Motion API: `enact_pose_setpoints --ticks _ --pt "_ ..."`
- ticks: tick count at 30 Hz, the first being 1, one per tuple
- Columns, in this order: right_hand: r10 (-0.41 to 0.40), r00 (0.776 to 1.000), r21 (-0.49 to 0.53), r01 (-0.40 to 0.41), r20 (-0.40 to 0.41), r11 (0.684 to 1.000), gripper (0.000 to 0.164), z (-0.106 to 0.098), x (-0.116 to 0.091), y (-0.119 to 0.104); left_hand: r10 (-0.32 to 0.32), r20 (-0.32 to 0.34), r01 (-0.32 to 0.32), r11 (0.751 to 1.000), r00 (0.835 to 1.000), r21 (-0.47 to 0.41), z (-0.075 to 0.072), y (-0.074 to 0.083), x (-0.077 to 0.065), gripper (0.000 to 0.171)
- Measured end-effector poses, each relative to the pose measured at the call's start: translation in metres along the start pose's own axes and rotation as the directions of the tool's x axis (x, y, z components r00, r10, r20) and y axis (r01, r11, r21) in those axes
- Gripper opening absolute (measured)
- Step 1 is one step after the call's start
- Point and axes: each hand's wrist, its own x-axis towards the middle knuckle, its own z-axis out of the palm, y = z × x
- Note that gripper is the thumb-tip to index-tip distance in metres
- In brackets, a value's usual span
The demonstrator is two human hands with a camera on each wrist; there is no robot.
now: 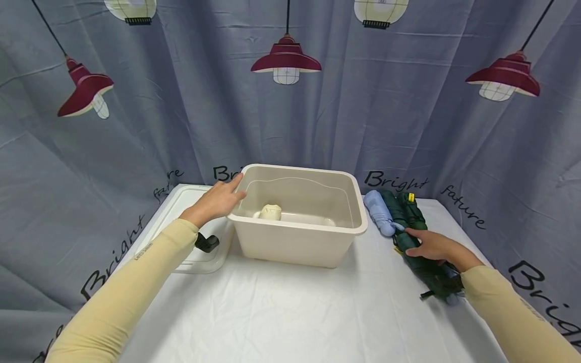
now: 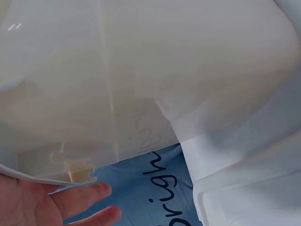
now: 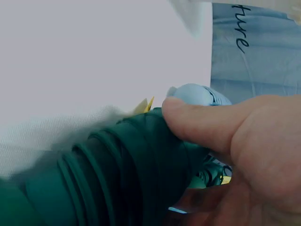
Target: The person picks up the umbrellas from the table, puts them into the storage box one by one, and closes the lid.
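My left hand (image 1: 219,200) rests at the left rim of a cream plastic storage box (image 1: 290,244), fingers extended. In the left wrist view, its fingers (image 2: 82,195) stretch past the rim beside the wall. A small cream rolled bundle (image 1: 271,212) lies inside the box, near the left wall. On the right of the table, my right hand (image 1: 438,248) grips a dark green pleated fabric roll (image 3: 127,165), its thumb (image 3: 197,117) on top. The other fingers are partly hidden behind the roll. Beside it lie a light blue fabric roll (image 1: 380,213) and more dark green rolls (image 1: 410,214).
A white lid (image 1: 199,264) lies flat to the left of the box, partly under my left arm. A white cloth (image 1: 290,317) covers the table. Behind it hangs a grey-blue curtain (image 1: 299,126) with printed lamps and lettering.
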Motion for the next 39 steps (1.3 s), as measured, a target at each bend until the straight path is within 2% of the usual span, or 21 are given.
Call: enact_pose_setpoints --ticks 4,9,17,22,25,39 --pt "0.028 0.999 -0.031 -0.028 0.019 0.999 0.092 -0.002 -0.002 -0.004 0.01 -0.007 -0.01 1.0 1.0 -0.005 0.001 -0.001 0.0 0.068" --pt "0.01 1.0 -0.047 -0.01 0.0 0.999 0.089 -0.002 0.001 -0.005 0.012 -0.011 -0.012 1.0 1.0 -0.016 0.001 -0.001 0.0 0.069" --pt "-0.007 0.999 -0.009 0.007 -0.048 1.0 0.088 0.001 0.003 -0.002 0.011 -0.023 -0.012 1.0 1.0 -0.021 0.001 -0.001 -0.001 0.069" --pt "-0.045 0.997 0.027 0.047 -0.07 0.999 0.088 0.001 0.002 -0.003 0.016 -0.026 -0.016 1.0 1.0 -0.018 0.002 -0.001 -0.001 0.069" --pt "-0.07 0.993 0.009 0.071 -0.097 0.997 0.087 -0.002 0.002 -0.007 0.011 -0.027 -0.011 1.0 1.0 -0.016 0.002 -0.001 -0.001 0.068" --pt "-0.157 0.972 0.043 0.167 -0.176 0.985 0.085 -0.026 -0.006 -0.037 0.009 -0.038 -0.009 1.0 0.999 -0.01 0.003 -0.004 0.0 0.068"
